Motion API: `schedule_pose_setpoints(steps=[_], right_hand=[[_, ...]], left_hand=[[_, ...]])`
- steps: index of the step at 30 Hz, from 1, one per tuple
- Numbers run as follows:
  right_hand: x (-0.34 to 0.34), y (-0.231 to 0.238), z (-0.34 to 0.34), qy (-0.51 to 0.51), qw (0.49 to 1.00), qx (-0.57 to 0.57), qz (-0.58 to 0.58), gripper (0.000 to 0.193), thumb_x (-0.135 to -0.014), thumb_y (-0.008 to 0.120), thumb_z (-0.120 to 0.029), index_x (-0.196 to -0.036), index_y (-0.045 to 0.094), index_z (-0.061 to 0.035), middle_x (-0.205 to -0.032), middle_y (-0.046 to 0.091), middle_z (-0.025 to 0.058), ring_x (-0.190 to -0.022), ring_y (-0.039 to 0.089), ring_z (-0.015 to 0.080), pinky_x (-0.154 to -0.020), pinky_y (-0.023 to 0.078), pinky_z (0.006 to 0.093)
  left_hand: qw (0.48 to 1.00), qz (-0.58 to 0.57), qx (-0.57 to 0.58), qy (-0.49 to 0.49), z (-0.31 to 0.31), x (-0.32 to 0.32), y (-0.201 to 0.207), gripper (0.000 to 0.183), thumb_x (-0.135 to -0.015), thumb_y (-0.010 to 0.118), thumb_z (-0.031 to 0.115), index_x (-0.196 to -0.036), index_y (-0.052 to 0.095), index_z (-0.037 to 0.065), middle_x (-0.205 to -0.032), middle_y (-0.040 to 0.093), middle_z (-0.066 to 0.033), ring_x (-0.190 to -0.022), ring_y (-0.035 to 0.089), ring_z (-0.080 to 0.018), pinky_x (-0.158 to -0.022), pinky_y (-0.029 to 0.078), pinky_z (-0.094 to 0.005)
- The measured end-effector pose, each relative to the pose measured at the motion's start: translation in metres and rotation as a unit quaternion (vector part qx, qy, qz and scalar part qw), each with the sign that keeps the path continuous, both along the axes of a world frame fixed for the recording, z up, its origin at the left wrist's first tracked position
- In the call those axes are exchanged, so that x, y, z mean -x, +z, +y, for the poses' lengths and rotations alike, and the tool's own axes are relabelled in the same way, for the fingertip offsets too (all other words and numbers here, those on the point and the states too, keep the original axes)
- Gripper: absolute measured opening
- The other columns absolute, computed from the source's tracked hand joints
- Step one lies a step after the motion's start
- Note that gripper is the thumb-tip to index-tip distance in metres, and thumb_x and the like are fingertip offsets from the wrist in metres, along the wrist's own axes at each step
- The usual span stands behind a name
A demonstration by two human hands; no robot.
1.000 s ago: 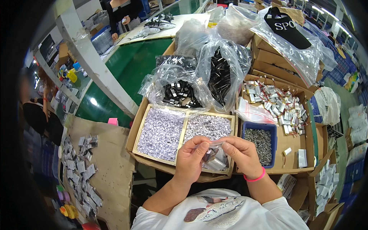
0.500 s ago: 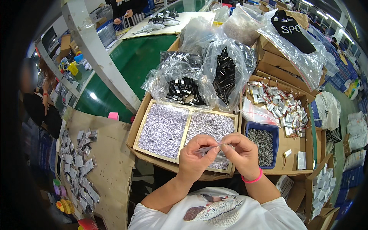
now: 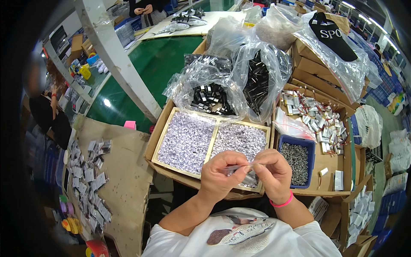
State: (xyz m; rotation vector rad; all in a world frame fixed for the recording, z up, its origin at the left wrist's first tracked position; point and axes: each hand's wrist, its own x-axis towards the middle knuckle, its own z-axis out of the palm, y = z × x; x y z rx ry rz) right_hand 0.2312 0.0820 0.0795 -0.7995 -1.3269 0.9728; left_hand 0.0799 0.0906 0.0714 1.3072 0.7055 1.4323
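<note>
Above the right section of a divided wooden tray, my two hands pinch a small clear plastic bag. My left hand is closed on the bag's left side, with thumb and forefinger pressed together. Close beside it, my right hand pinches the edge at the other end, a pink band round its wrist. What the bag contains, if anything, I cannot make out. Small silvery-white pieces fill both tray sections. To the right of my right hand is a blue bin of small dark metal screws.
Plastic bags of black parts lie behind the tray. A carton at right holds wired battery cells. Filled small packets cover the left of a brown board. A white post rises at left. Other people work beyond.
My fingertips have shifted slightly along the bag's edge, both hands still pinching it. The whole view has moved a little, so the scene sits slightly further right.
</note>
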Motion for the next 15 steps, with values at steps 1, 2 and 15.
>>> schedule_pose_setpoints(steps=[1,2,15], right_hand=[[0.000,-0.001,0.000,0.000,1.000,-0.011,0.011,0.008,-0.080,0.065,0.003,-0.086,0.061,-0.0002,-0.085,0.062,0.0081,-0.080,0.058,0.0163,-0.074,0.045,0.0276],[0.000,-0.001,-0.001,0.000,1.000,-0.006,0.016,0.008,-0.081,0.065,0.003,-0.087,0.060,-0.0002,-0.086,0.061,0.0083,-0.081,0.057,0.0163,-0.074,0.045,0.0276],[0.001,-0.002,0.000,0.025,0.998,0.038,0.042,0.009,-0.081,0.064,0.003,-0.089,0.060,-0.0002,-0.087,0.060,0.0078,-0.082,0.056,0.0149,-0.075,0.044,0.0265]], left_hand=[[1.000,-0.022,0.004,-0.012,0.000,0.002,-0.001,0.011,-0.079,0.066,-0.006,-0.089,0.064,-0.001,-0.091,0.063,-0.0066,-0.082,0.059,-0.0118,-0.074,0.047,-0.0240],[0.999,-0.040,0.007,-0.018,0.000,0.005,-0.001,0.011,-0.079,0.065,-0.007,-0.089,0.064,-0.002,-0.091,0.063,-0.0074,-0.084,0.059,-0.0124,-0.076,0.048,-0.0246],[0.989,-0.071,0.131,-0.002,-0.010,0.032,-0.003,0.011,-0.083,0.066,-0.002,-0.094,0.065,-0.005,-0.092,0.066,-0.0101,-0.085,0.060,-0.0112,-0.075,0.049,-0.0214]])
